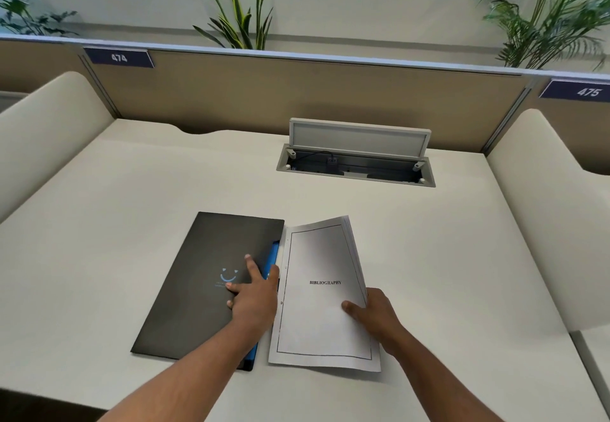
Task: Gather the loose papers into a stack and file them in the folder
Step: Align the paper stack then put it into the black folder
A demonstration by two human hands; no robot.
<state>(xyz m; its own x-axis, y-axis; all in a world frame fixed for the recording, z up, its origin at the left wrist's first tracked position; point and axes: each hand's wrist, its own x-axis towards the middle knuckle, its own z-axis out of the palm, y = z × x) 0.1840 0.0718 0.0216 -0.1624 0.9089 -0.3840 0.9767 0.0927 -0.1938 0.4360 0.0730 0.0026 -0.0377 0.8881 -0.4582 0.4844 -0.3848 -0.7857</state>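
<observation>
Black folder [204, 283] lies closed on the cream surface [445, 256], tilted, long edge running from near-left to far-right. Blue inner edge [273, 253] shows along its right side and again near the bottom corner. Pale blue smile logo on the cover.

Left hand [254, 299] rests on the folder's right part, fingers spread across the cover, thumb at the right edge against the blue strip. Whether the thumb hooks under the cover: cannot tell. Fingers look mostly straight, pressing flat, so this grip reads as released, nothing clasped.

Paper stack [323, 293] sits just right of the folder, left margin touching or overlapping the folder's edge. Top sheet has a thin black border and the word BIBLIOGRAPHY in the middle; punch holes along the left margin. Far-right corner lifts off the surface, several sheet edges visible there, fanned a little.

Right hand [373, 316] holds the stack at its right edge, thumb on top of the page, fingers hidden beneath. Grip is grasping the papers.

Further back in the surface: grey cable hatch [356, 164] with lid propped up, black cable and plug inside. Tan divider panel [297, 91] behind, number tags 474 [118, 57] and 475 [587, 91]. Green plants [241, 19] beyond the panel, under a window.
</observation>
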